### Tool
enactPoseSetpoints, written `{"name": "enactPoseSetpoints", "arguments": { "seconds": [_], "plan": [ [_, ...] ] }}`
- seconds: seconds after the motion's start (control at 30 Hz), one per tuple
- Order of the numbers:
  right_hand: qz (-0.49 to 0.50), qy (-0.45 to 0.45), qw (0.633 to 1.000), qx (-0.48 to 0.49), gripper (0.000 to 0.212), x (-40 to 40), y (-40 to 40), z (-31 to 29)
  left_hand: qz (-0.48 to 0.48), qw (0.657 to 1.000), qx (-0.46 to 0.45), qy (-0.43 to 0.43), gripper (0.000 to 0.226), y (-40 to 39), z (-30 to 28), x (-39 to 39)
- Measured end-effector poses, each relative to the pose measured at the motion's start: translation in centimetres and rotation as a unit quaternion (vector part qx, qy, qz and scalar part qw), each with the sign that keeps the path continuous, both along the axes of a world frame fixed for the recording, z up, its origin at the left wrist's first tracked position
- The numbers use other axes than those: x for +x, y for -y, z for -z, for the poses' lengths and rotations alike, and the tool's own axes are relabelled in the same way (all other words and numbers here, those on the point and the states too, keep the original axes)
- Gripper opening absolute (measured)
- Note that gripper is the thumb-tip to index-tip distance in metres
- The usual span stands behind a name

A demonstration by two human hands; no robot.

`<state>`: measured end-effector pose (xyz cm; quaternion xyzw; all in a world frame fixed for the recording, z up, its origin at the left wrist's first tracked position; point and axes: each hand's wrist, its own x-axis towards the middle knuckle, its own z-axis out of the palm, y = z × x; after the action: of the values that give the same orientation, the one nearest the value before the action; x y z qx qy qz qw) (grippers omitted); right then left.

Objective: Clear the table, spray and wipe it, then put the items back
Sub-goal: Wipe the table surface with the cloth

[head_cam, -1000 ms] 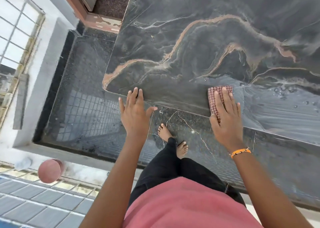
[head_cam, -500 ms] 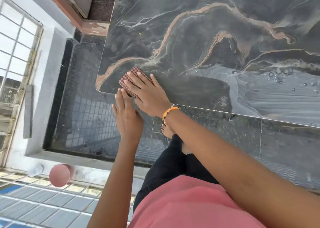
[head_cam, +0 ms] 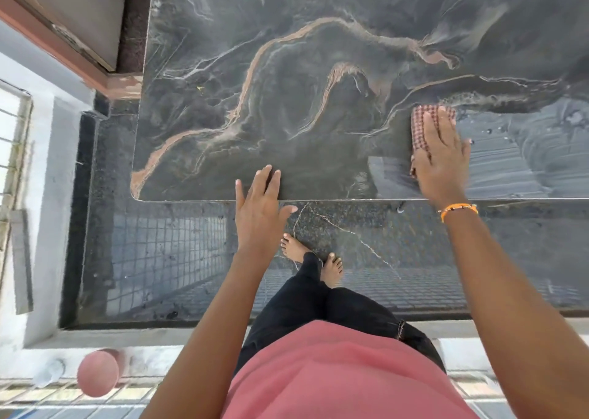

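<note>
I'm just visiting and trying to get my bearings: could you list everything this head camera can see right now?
Dark marble tabletop with tan veins: one, grey-black, fills the upper view, wet streaks at right.
Red-and-white checked cloth: one, flat on the tabletop under the right hand.
Glossy dark speckled floor: one, black, below the table edge.
Pink round object: one, bottom left; blurred, cannot tell what it is.
Barred window: one, pale, far left.
Orange wristband: one, on the right wrist.
Left hand: open, fingertips on the table's near edge.
Right hand: pressing the cloth.
Bare feet: two, on the floor.
</note>
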<state>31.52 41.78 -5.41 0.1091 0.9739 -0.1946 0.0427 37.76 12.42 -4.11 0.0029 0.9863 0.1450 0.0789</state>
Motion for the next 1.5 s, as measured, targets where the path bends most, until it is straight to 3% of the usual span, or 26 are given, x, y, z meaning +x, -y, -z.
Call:
{"name": "enactPoseSetpoints", "arguments": {
  "seconds": [0.2, 0.43, 0.63, 0.73, 0.97, 1.17, 1.23, 1.33, 1.43, 1.5],
  "plan": [
    [0.042, -0.017, 0.999, 0.023, 0.069, 4.2, 3.9, 0.7, -0.023, 0.999, -0.001, -0.041, 0.053, 0.1, 0.5, -0.3],
    [-0.184, -0.031, 0.982, -0.027, 0.066, 3.5, 15.4, 0.1, -0.011, 0.999, -0.008, -0.048, 0.056, 0.0, 0.5, -0.5],
    [-0.319, -0.028, 0.947, 0.008, 0.065, 5.1, 10.5, 0.6, 0.044, 0.998, -0.033, -0.028, 0.075, -2.4, -0.1, -0.3],
    [-0.268, -0.011, 0.963, 0.019, 0.065, 5.8, 4.9, 0.6, 0.091, 0.995, -0.049, -0.014, 0.079, -4.5, -0.2, -1.0],
    [-0.038, 0.004, 0.999, -0.013, 0.067, 6.4, -5.5, 0.3, 0.117, 0.991, -0.063, 0.013, 0.081, -7.2, -0.5, -3.1],
    [0.233, -0.022, 0.972, -0.017, 0.067, 6.2, 1.2, 0.9, 0.098, 0.993, -0.062, 0.015, 0.077, -7.2, -0.2, -3.3],
    [0.179, -0.023, 0.983, -0.022, 0.068, 6.3, 5.1, 0.8, 0.092, 0.994, -0.065, 0.014, 0.076, -7.3, -0.3, -3.3],
    [-0.037, -0.03, 0.999, -0.012, 0.067, 6.0, 8.8, 0.5, 0.09, 0.994, -0.061, 0.007, 0.073, -7.4, -0.4, -3.1],
    [-0.224, -0.037, 0.974, -0.023, 0.063, 4.0, 8.6, 0.4, 0.086, 0.995, -0.051, 0.005, 0.076, -7.7, -0.8, -2.9],
    [-0.265, -0.029, 0.964, 0.002, 0.061, 2.4, 6.8, 0.4, 0.087, 0.994, -0.061, 0.022, 0.086, -8.3, -1.1, -3.0]
  ]
}}
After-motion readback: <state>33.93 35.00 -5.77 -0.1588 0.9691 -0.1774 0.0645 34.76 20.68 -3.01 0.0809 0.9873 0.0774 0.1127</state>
